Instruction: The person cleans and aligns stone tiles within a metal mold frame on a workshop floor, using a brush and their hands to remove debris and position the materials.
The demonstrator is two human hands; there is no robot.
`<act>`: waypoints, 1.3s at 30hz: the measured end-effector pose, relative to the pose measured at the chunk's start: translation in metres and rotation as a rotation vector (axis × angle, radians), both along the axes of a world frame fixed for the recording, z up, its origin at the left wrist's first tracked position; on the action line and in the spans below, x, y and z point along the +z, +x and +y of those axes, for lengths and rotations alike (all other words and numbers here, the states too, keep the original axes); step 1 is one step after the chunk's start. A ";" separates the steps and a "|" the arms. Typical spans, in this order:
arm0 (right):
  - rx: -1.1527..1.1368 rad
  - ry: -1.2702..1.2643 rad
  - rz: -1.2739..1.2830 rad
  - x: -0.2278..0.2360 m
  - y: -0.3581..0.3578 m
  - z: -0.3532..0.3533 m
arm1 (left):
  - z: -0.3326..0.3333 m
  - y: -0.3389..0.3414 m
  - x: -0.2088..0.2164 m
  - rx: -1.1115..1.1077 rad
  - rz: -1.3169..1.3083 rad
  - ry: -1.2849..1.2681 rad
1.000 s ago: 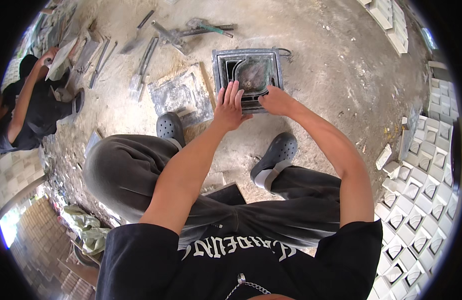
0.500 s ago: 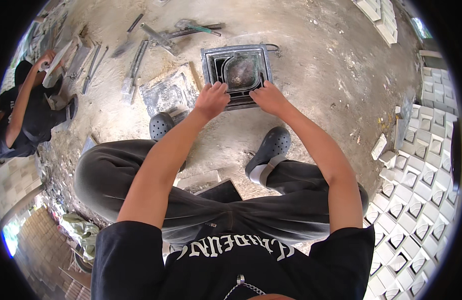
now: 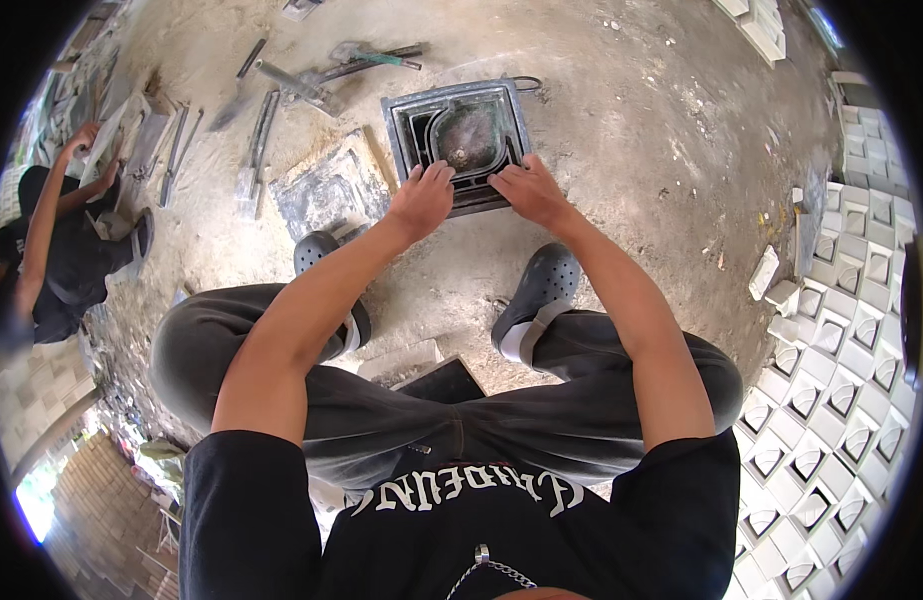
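A dark square metal mould lies on the floor in front of my feet, slightly turned. Inside it is a black pattern frame with curved openings around a rounded, stained panel. At the mould's near left corner, my left hand has its fingers curled over the inner frame. My right hand grips the near right corner the same way, fingers bent and pressed down. Both hands touch the metal; the fingertips are partly hidden. Left of the mould lies a pale, dusty square plate with a raised pattern.
Hammers, including one with a green handle, and long bars lie at the far left. Stacked pale patterned blocks fill the right side. At the left edge, a co-worker in dark clothes holds a pale flat piece.
The whole view has shifted slightly, so the mould and tools appear farther left. My hands stay on the mould's near corners. The co-worker's second hand now shows.
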State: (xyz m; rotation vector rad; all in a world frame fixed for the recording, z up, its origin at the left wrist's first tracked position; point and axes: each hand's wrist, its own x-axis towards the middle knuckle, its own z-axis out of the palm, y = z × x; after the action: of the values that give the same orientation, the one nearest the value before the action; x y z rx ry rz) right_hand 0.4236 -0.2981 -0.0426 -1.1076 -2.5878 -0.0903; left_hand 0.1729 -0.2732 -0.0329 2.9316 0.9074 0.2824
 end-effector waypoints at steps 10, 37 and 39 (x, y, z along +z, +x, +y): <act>-0.001 0.003 0.085 0.008 -0.002 0.004 | 0.005 -0.004 0.004 0.021 -0.044 -0.092; -1.078 -0.547 0.083 0.027 -0.043 0.017 | -0.013 0.044 0.043 0.140 0.405 0.038; -1.059 -0.583 0.128 0.024 -0.039 0.017 | -0.011 0.040 0.043 0.153 0.447 -0.009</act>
State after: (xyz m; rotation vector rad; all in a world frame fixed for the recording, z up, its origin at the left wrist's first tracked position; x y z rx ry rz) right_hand 0.3850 -0.2806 -0.0187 -2.4614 -1.6598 0.4980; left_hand 0.2129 -0.2842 0.0102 2.9718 1.1764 -0.3878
